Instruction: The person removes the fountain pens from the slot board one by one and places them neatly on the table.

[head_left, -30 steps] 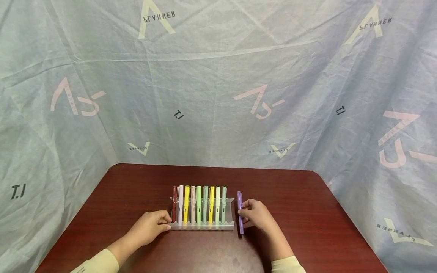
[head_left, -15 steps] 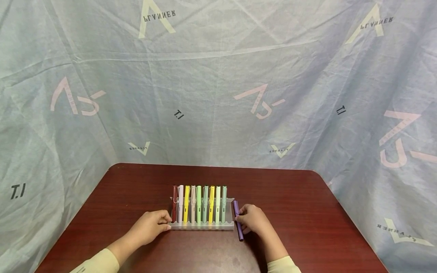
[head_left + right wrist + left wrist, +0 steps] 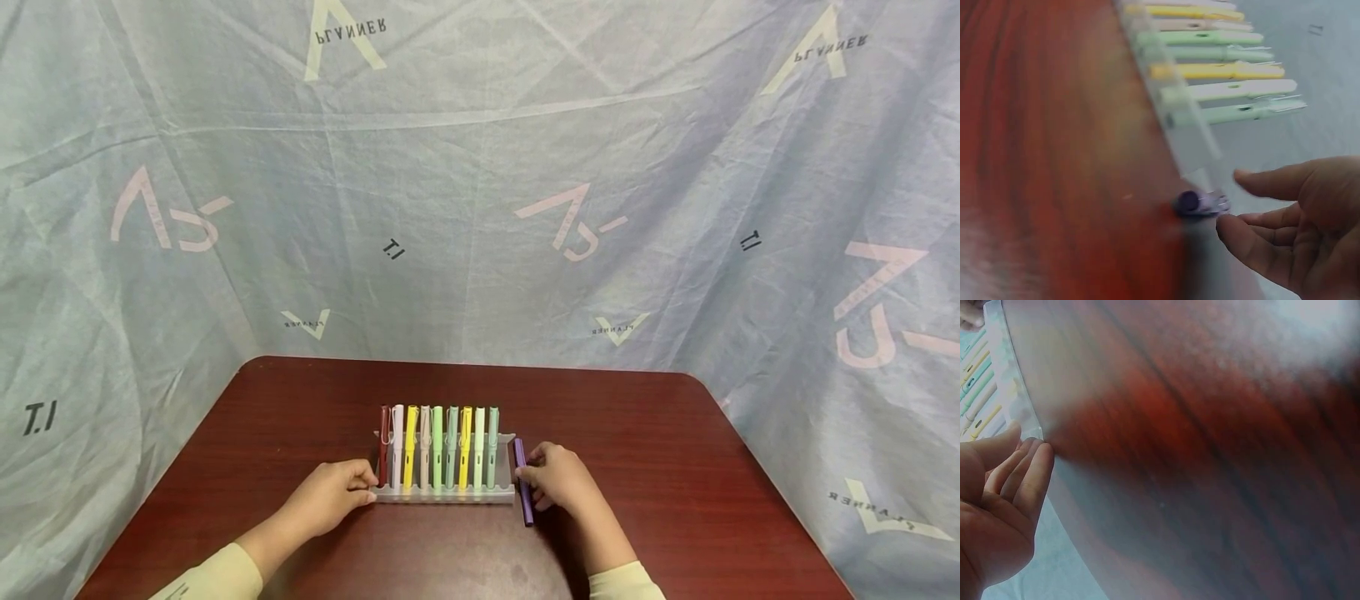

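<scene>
A clear plastic pen rack (image 3: 450, 497) stands on the table in the head view, bearing a row of several capped pens (image 3: 438, 450) in red, white, yellow, pink and green tones. At its left front corner my left hand (image 3: 333, 498) pinches the rack between thumb and fingers; the left wrist view shows the fingertips (image 3: 1040, 450) at that corner. A purple pen (image 3: 527, 504) lies slightly slanted close along the rack's right end. My right hand (image 3: 561, 479) has thumb and fingers on either side of it, the thumb crossing its middle. The right wrist view shows the purple pen's end (image 3: 1190, 201) near the fingers.
The dark red wooden table (image 3: 660, 450) has rounded far corners. Grey printed cloth (image 3: 465, 183) hangs behind it and along both sides. Pale sleeves (image 3: 217, 575) cover both forearms.
The right hand has brought the purple pen left and nearer, down beside the rack's right end, with its top tilting left. In the last half second little has moved. The left hand stays put.
</scene>
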Action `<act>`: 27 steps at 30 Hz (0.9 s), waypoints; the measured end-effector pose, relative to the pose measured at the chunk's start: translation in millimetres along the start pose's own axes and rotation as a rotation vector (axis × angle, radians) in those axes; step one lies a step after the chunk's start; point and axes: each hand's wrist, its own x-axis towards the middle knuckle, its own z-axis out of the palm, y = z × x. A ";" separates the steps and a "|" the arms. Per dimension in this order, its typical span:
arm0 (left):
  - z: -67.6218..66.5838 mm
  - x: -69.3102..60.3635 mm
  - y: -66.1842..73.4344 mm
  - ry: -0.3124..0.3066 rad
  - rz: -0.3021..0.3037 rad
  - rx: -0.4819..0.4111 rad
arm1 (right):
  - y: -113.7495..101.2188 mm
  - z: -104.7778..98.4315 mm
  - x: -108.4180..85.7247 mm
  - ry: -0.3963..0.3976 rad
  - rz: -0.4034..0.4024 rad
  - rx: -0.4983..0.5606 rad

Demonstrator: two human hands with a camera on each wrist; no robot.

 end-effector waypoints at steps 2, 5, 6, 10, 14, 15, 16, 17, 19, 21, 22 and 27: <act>-0.4 0.2 0.7 0.001 -0.002 0.001 | -4.3 -4.8 -1.0 0.028 -0.022 0.004; -0.7 0.2 1.4 -0.002 -0.007 0.001 | -11.0 -9.5 -2.3 0.050 -0.070 0.045; -0.8 0.1 1.6 -0.004 -0.010 -0.001 | -12.8 -9.7 -2.3 0.047 -0.087 0.062; -0.7 -0.3 1.9 -0.006 -0.014 -0.003 | -16.9 -3.4 -1.6 0.003 -0.142 0.115; -0.5 -0.4 2.0 -0.008 -0.018 0.003 | -16.4 8.9 0.9 -0.041 -0.165 0.140; -0.7 -0.5 2.2 -0.008 -0.019 0.004 | -16.3 11.7 1.6 -0.043 -0.167 0.143; -0.6 -0.5 2.3 -0.009 -0.020 0.004 | -16.3 14.3 1.9 -0.042 -0.167 0.153; -0.7 -0.5 2.6 -0.010 -0.021 0.004 | -16.5 16.6 2.1 -0.036 -0.168 0.160; -1.0 -0.6 3.2 -0.009 -0.020 0.004 | -17.1 20.6 2.3 -0.014 -0.172 0.157; -1.5 -0.7 3.9 -0.009 -0.018 0.002 | -17.9 23.7 2.3 0.009 -0.173 0.149; -1.7 -0.7 4.1 -0.008 -0.016 0.003 | -18.4 25.0 2.4 0.021 -0.172 0.142; -1.8 -0.5 4.1 -0.006 -0.007 0.006 | -19.2 28.9 3.1 0.049 -0.166 0.122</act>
